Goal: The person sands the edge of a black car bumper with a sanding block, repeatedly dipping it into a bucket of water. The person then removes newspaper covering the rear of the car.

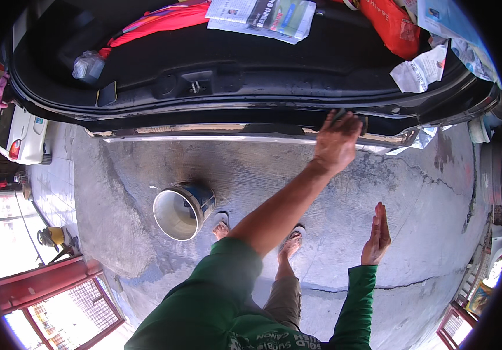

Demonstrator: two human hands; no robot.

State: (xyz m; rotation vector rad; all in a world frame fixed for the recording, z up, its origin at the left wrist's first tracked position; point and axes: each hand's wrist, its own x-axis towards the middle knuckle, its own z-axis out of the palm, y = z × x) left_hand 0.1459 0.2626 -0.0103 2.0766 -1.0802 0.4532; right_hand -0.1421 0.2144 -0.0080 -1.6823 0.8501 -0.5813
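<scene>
My left arm reaches up and across to the car's black rear bumper [262,120]. There my left hand [336,143] is closed over a small dark pad [340,115], pressing it to the bumper's upper face right of the middle. The fingers partly cover the pad, so its exact kind is hard to make out. Apart from the car, my right hand [377,236] hovers over the concrete with its fingers stretched out, holding nothing. Beyond the bumper lies the open boot, with its metal latch [196,86] in the sill.
A whitish bucket [184,211] stands by my feet, left of me. Newspaper [262,18], red cloth [163,24], a red bag [389,26] and a clear plastic bundle [89,66] lie in the boot. Crumpled newspaper [419,70] hangs near its right edge. A white car [29,137] is parked left.
</scene>
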